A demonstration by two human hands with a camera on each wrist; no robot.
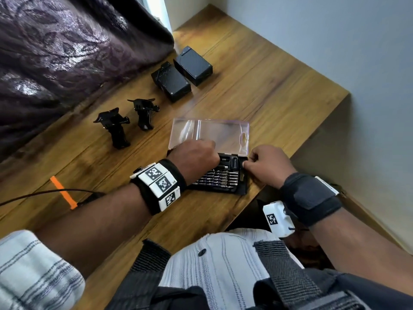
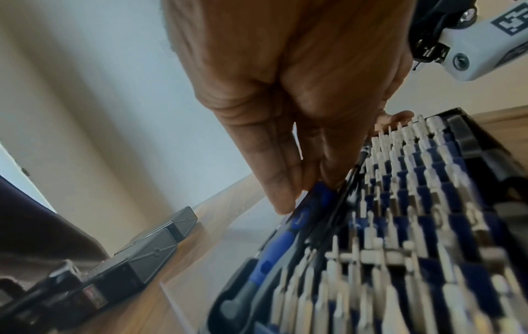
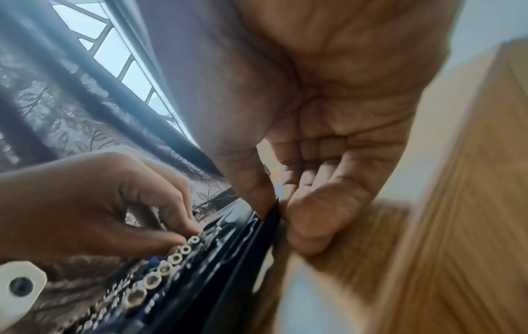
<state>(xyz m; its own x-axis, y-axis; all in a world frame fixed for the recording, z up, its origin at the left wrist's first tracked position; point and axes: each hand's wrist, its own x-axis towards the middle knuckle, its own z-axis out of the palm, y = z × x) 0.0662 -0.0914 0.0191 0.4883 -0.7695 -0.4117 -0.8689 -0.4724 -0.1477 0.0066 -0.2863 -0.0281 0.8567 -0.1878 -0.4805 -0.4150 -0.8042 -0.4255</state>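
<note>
We see a precision screwdriver kit (image 1: 244, 186) lying open near the front edge of a wooden table (image 1: 279, 90), its clear lid (image 1: 210, 133) swung back behind it. The left hand (image 1: 194, 156) reaches into the far side of the tray, fingertips (image 2: 283, 198) curled onto the blue-handled screwdriver (image 2: 285, 237) in its slot. The right hand (image 1: 269, 166) pinches the kit's right rim between thumb and forefinger. Farther back sit two black boxes (image 1: 172, 81) and two black camera mounts (image 1: 115, 128).
</note>
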